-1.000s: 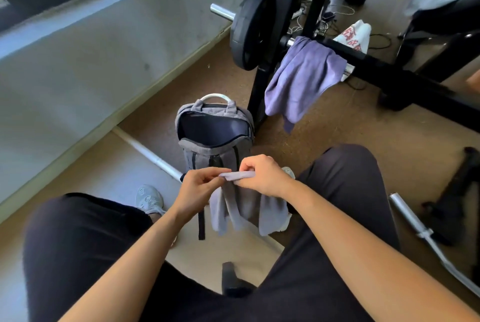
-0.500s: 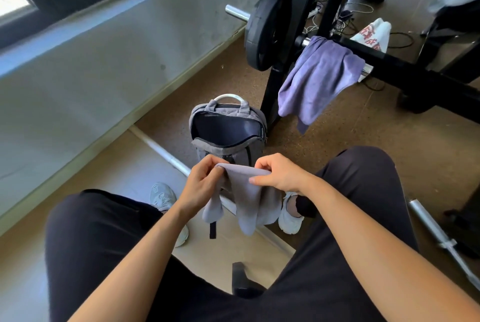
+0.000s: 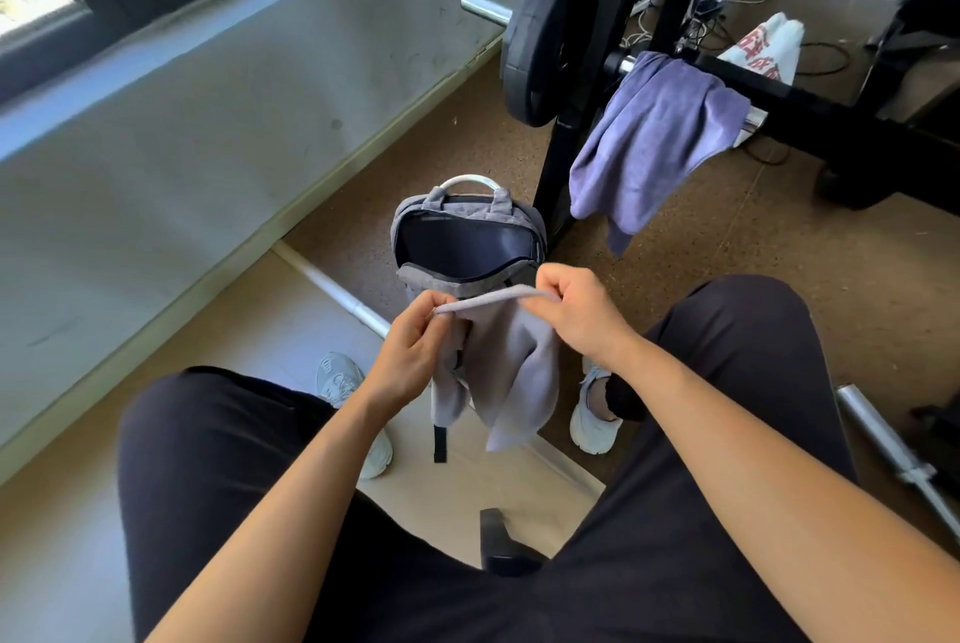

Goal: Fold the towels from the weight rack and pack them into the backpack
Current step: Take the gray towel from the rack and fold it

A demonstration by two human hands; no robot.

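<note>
Left hand [image 3: 410, 341] and right hand [image 3: 576, 310] are both pinching the pale grey towel [image 3: 506, 367] by its top edge, cloth hanging below, before the open grey backpack [image 3: 467, 247] on brown gym floor [image 3: 779, 253].

The brown floor [image 3: 447, 143] fills the middle and right of the frame, meeting a paler mat [image 3: 218, 346] at lower left. An open grey backpack [image 3: 467, 247] stands on it at centre, beside the black weight rack [image 3: 566, 159]. A white pole [image 3: 332, 289] lies left of the backpack; a steel bar [image 3: 893, 455] lies at lower right.
</note>
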